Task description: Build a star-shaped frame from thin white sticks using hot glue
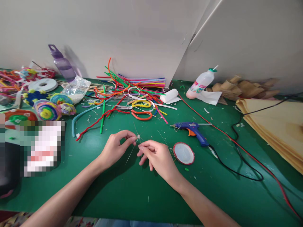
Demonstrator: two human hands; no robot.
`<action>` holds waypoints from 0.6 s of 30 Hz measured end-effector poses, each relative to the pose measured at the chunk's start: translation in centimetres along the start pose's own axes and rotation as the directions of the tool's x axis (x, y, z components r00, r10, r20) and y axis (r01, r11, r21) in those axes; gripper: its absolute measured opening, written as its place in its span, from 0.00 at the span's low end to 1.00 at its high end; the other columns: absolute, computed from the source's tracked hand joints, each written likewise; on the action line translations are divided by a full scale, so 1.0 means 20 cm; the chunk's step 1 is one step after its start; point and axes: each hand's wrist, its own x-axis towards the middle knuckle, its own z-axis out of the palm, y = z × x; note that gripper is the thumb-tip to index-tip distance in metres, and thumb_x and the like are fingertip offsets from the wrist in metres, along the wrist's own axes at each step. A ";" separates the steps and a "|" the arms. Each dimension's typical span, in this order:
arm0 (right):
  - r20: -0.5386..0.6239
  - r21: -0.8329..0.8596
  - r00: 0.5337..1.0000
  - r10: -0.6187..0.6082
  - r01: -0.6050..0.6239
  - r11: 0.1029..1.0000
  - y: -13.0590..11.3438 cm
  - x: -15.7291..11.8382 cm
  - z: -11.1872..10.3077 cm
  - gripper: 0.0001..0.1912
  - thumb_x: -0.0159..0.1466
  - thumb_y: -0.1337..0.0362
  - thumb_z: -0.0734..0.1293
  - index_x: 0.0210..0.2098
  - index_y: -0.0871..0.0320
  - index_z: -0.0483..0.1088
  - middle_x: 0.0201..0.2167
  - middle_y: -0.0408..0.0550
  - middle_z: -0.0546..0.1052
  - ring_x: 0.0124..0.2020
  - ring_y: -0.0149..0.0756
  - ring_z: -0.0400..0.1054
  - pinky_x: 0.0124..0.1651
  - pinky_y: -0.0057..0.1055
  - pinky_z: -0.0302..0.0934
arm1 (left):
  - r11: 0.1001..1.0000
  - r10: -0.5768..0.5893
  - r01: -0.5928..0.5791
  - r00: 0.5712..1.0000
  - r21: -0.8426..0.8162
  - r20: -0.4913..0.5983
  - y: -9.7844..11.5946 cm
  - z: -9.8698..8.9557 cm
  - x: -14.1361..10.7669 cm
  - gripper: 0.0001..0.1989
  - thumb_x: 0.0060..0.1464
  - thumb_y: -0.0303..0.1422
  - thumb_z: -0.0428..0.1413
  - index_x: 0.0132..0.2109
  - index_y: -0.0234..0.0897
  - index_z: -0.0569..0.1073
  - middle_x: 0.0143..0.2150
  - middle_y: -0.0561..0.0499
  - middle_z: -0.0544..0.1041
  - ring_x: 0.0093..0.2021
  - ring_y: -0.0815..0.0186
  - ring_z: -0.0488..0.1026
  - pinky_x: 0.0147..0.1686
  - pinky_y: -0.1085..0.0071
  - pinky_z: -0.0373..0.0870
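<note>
Between my hands is a star-shaped frame of thin, pale spokes that meet at a small whitish hub (138, 136); whether they are wire or slender sticks I cannot make out. My left hand (118, 145) pinches it with thumb and forefinger just left of the hub. On the other side, my right hand (157, 154) has thumb and index finger closed on a spoke below the hub, its other fingers curled loosely. A blue glue gun (195, 129) with an orange trigger lies to the right, near a round red-rimmed lid (184, 153).
Scissors (142, 115) and colourful pipe cleaners (111, 94) are heaped behind my hands. At left are a purple water bottle (62, 64), a ribbon roll (43, 84) and coiled pipe-cleaner discs (47, 110). A plastic bottle (200, 83), red cord (248, 153) and brown paper (272, 126) lie right.
</note>
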 end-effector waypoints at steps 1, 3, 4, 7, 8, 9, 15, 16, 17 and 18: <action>0.006 0.007 1.000 0.000 0.000 1.000 0.00 0.00 0.00 0.10 0.60 0.61 0.62 0.33 0.62 0.70 0.26 0.48 0.75 0.20 0.31 0.72 0.10 0.17 0.50 | 1.000 0.000 0.000 1.000 0.001 0.002 0.00 0.00 0.00 0.14 0.58 0.39 0.49 0.31 0.36 0.73 0.30 0.52 0.77 0.33 0.66 0.72 0.37 0.73 0.65; 0.024 0.030 1.000 0.013 -0.014 0.999 -0.01 0.00 0.00 0.10 0.60 0.60 0.62 0.33 0.62 0.70 0.25 0.47 0.75 0.19 0.31 0.72 0.10 0.16 0.49 | 1.000 0.000 0.000 1.000 0.002 0.002 0.00 0.00 0.00 0.13 0.58 0.38 0.49 0.31 0.37 0.73 0.30 0.52 0.77 0.33 0.66 0.72 0.37 0.73 0.65; 0.034 0.048 0.999 0.024 -0.025 0.999 -0.01 0.00 -0.01 0.11 0.60 0.59 0.63 0.33 0.62 0.70 0.25 0.47 0.75 0.19 0.31 0.72 0.10 0.16 0.48 | 1.000 0.001 -0.001 1.000 0.002 0.000 0.00 0.00 0.00 0.14 0.58 0.39 0.49 0.31 0.37 0.73 0.30 0.53 0.77 0.33 0.66 0.71 0.37 0.73 0.65; 0.052 0.096 0.998 0.047 -0.052 0.994 -0.03 0.00 -0.01 0.11 0.59 0.58 0.65 0.31 0.62 0.69 0.25 0.48 0.76 0.17 0.30 0.71 0.09 0.16 0.47 | 1.000 0.002 -0.002 1.000 0.000 -0.009 0.00 0.00 0.00 0.14 0.58 0.39 0.49 0.31 0.37 0.73 0.30 0.52 0.77 0.33 0.66 0.71 0.37 0.73 0.66; 0.049 0.102 0.998 0.048 -0.053 0.993 -0.03 0.00 -0.01 0.11 0.58 0.58 0.65 0.31 0.62 0.69 0.25 0.48 0.76 0.17 0.30 0.71 0.09 0.16 0.47 | 1.000 0.001 -0.001 1.000 -0.002 -0.009 0.00 0.00 0.00 0.14 0.58 0.40 0.49 0.31 0.36 0.73 0.30 0.52 0.76 0.33 0.66 0.71 0.37 0.72 0.66; 0.042 0.100 0.998 0.046 -0.050 0.994 -0.03 0.00 -0.01 0.11 0.58 0.58 0.65 0.30 0.62 0.69 0.25 0.48 0.76 0.17 0.30 0.71 0.09 0.16 0.47 | 1.000 0.000 0.000 1.000 -0.004 -0.006 0.00 -0.01 0.00 0.15 0.58 0.40 0.48 0.31 0.36 0.73 0.30 0.51 0.77 0.33 0.66 0.71 0.37 0.72 0.66; -0.037 -0.019 0.999 -0.023 0.022 1.000 -0.01 -0.01 -0.01 0.10 0.59 0.59 0.64 0.29 0.60 0.70 0.24 0.46 0.76 0.18 0.30 0.71 0.10 0.17 0.48 | 1.000 0.014 -0.014 1.000 -0.004 0.003 -0.01 -0.01 0.00 0.14 0.58 0.39 0.49 0.31 0.37 0.73 0.31 0.52 0.77 0.35 0.65 0.73 0.38 0.72 0.66; -0.042 -0.035 0.999 -0.028 0.027 0.999 0.00 -0.01 -0.02 0.10 0.59 0.59 0.64 0.29 0.60 0.70 0.24 0.46 0.77 0.18 0.30 0.71 0.10 0.18 0.48 | 1.000 0.016 -0.016 1.000 -0.005 0.006 -0.01 0.00 0.00 0.14 0.58 0.39 0.49 0.31 0.37 0.73 0.31 0.52 0.77 0.35 0.65 0.73 0.38 0.72 0.66; -0.047 -0.051 0.998 -0.036 0.034 0.998 0.00 -0.01 -0.02 0.09 0.60 0.59 0.64 0.29 0.59 0.70 0.24 0.46 0.77 0.18 0.30 0.71 0.10 0.18 0.49 | 1.000 0.017 -0.017 1.000 -0.006 0.011 -0.01 0.00 0.00 0.14 0.59 0.39 0.49 0.31 0.37 0.73 0.31 0.52 0.77 0.36 0.65 0.73 0.38 0.72 0.66; -0.056 -0.073 0.997 -0.050 0.046 0.996 0.01 -0.01 -0.02 0.09 0.60 0.60 0.64 0.29 0.59 0.71 0.24 0.46 0.77 0.18 0.31 0.72 0.10 0.18 0.49 | 1.000 0.017 -0.017 1.000 -0.007 0.016 -0.01 0.00 0.00 0.15 0.59 0.39 0.49 0.31 0.37 0.73 0.32 0.51 0.77 0.36 0.65 0.73 0.39 0.72 0.66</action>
